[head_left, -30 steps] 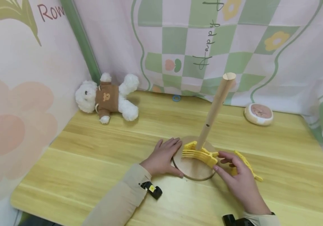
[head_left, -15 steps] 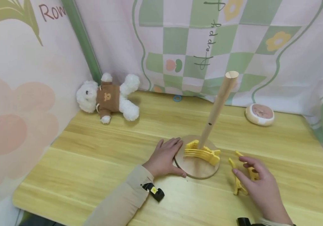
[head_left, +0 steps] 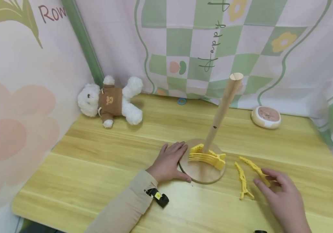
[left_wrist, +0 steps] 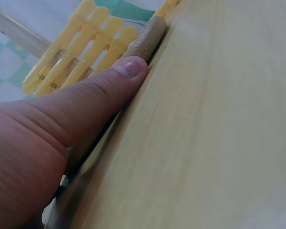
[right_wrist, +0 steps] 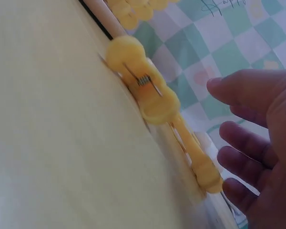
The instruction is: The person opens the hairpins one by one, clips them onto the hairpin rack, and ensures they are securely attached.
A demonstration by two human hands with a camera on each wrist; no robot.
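Observation:
My left hand [head_left: 167, 163] rests against the left side of a round wooden base [head_left: 199, 176], its fingers straight on the rim and its thumb [left_wrist: 126, 69] by the near edge. From the base rises a wooden pole [head_left: 223, 110], leaning right in the head view. Several yellow plastic hair clips [head_left: 207, 158] sit in a row around the pole's foot. On the table to the right lie two loose yellow hair clips, a nearer one [head_left: 242, 181] and a farther one [head_left: 253, 166]. My right hand [head_left: 283, 197] hovers beside the farther clip, thumb and fingers apart; a spring shows on one clip [right_wrist: 143, 81].
A white plush toy [head_left: 111, 100] in a brown top lies at the back left. Along the back edge are a small blue ring [head_left: 181, 101] and a white and pink rounded object [head_left: 266, 117]. A printed curtain [head_left: 181, 42] hangs behind the wooden table [head_left: 96, 168].
My right hand has left the clips at the pole and moved right, to the loose clips on the table. My left hand stays at the base.

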